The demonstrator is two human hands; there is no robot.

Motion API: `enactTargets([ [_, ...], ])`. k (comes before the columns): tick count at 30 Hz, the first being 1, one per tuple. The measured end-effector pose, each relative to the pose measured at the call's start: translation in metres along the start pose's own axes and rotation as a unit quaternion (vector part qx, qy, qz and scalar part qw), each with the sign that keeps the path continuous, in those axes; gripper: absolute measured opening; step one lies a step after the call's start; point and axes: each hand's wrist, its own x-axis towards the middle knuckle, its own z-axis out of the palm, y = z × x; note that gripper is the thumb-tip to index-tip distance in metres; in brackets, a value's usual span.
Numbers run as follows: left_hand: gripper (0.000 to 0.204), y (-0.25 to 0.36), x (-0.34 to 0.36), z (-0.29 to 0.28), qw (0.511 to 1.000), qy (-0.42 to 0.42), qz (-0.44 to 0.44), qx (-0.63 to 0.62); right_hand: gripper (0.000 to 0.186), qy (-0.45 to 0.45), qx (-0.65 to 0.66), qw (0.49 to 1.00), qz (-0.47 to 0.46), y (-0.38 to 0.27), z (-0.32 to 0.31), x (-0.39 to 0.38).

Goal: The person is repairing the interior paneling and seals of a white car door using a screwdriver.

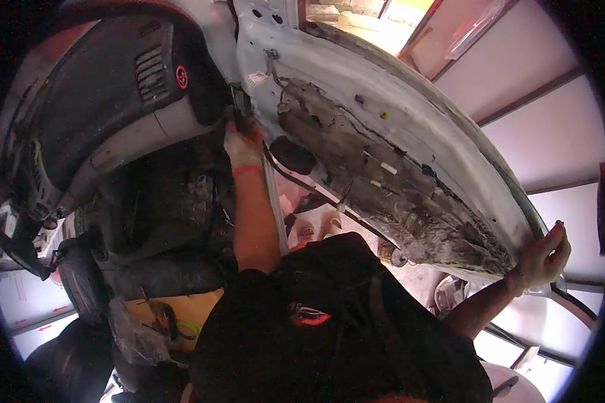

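My left hand [244,146], in a pale glove with a red cuff, reaches to the front end of an opened car door [410,87], beside the door pillar. Its fingers are closed around something dark that I cannot make out. At the door's far right end is my right hand [543,260], its palm against the edge and its fingers stretched out past it. The door's inner side is stripped of trim, showing pale metal and a dirty grey-brown sheet [383,174]. A black oval part [293,155] and a dark cable sit along its lower edge.
To the left are a dark dashboard [107,87] with an air vent [150,72] and the dark footwell. A clear plastic sheet [138,329] lies at lower left. Cans [390,254] stand on the floor under the door. White panelled walls [551,127] rise at the right.
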Motion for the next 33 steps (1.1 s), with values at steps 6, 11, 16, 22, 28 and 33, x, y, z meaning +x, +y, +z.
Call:
enactTargets([
  [6,0.022,-0.001,0.026,-0.016,0.999,0.017,-0.001,0.038,0.025,-0.007,-0.021,1.000,-0.013,0.009,0.004,0.003],
  [11,0.029,-0.004,0.047,-0.036,0.988,-0.118,-0.056,-0.081,0.022,-0.002,-0.003,1.000,-0.018,0.010,0.006,0.004],
  [16,0.032,-0.013,0.046,-0.031,0.998,0.053,0.038,0.012,0.021,0.006,0.036,0.999,-0.009,0.012,0.007,0.002],
  [22,0.039,-0.005,0.030,-0.027,0.995,-0.022,0.049,-0.079,0.022,-0.006,-0.056,0.997,-0.047,-0.002,0.001,0.004],
  [28,0.038,-0.014,0.006,-0.016,0.999,-0.027,0.029,0.019,0.025,0.003,-0.051,0.998,-0.025,-0.004,-0.001,0.001],
  [33,0.038,-0.006,0.015,-0.012,0.999,0.003,0.012,-0.046,0.026,0.004,-0.024,1.000,-0.013,-0.011,0.001,0.001],
])
